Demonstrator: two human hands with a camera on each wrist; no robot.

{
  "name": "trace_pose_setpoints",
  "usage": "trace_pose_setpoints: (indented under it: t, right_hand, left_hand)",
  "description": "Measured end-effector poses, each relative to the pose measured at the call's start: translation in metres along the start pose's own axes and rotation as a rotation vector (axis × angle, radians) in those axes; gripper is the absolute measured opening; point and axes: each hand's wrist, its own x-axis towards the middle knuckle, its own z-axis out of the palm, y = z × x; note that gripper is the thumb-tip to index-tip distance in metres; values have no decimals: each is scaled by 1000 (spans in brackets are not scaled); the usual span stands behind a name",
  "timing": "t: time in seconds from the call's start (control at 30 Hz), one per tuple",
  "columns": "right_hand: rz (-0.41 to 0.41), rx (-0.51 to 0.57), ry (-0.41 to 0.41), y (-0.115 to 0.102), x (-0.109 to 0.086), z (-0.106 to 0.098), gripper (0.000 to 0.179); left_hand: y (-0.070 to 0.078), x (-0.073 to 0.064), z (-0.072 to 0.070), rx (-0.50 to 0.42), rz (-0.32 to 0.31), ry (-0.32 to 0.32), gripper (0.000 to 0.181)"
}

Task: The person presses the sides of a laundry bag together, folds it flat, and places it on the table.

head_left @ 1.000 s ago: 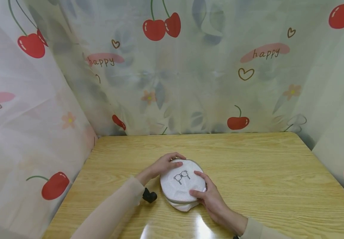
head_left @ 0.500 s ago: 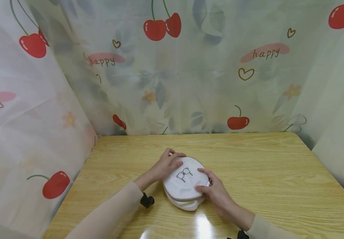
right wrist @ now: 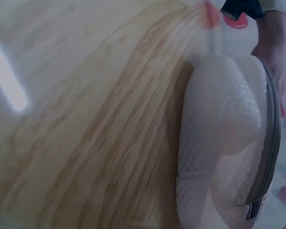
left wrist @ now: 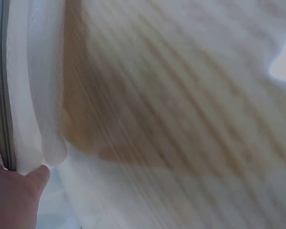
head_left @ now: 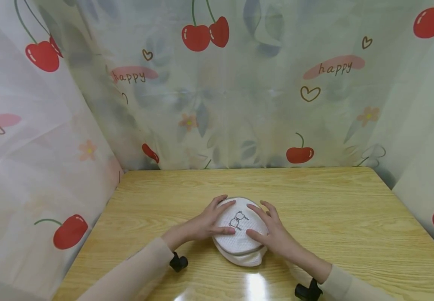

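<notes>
A round white mesh laundry bag (head_left: 235,242) sits on the table, a dark outline drawing on its top. Its grey zipper (right wrist: 271,143) runs around the side, with a dark zip pull (right wrist: 252,210) near the bottom of the right wrist view. Below the zipper the soft mesh bulges and folds. My left hand (head_left: 207,221) lies over the bag's left side, fingers spread across the top and far rim, thumb on the lid. From the right, my right hand (head_left: 277,234) lays spread fingers and thumb on the top. The bag's contents are hidden.
The wood-grain table (head_left: 333,209) extends around the bag, with glare near its front edge. A cherry-print curtain (head_left: 262,104) hangs behind and at both sides. Black wrist mounts (head_left: 179,262) sit below both forearms.
The bag has turned anticlockwise and shifted slightly right. My left thumb has moved down across the lid. My right hand has left the bag's side edge and spread over its top.
</notes>
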Motion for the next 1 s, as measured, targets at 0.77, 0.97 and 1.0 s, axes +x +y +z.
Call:
trace_pose_setpoints:
  t: [0.77, 0.97, 1.0]
  right_hand:
    - [-34, -200, -302, 24, -1, 5, 99]
    - [-130, -342, -296, 29, -1, 9, 96]
    - [-150, -367, -291, 29, -1, 9, 95]
  left_hand:
    - [-1, -2, 22, 227, -46, -191, 116]
    - [1, 0, 24, 302, -52, -218, 116]
    - [2, 1, 24, 313, -53, -224, 116]
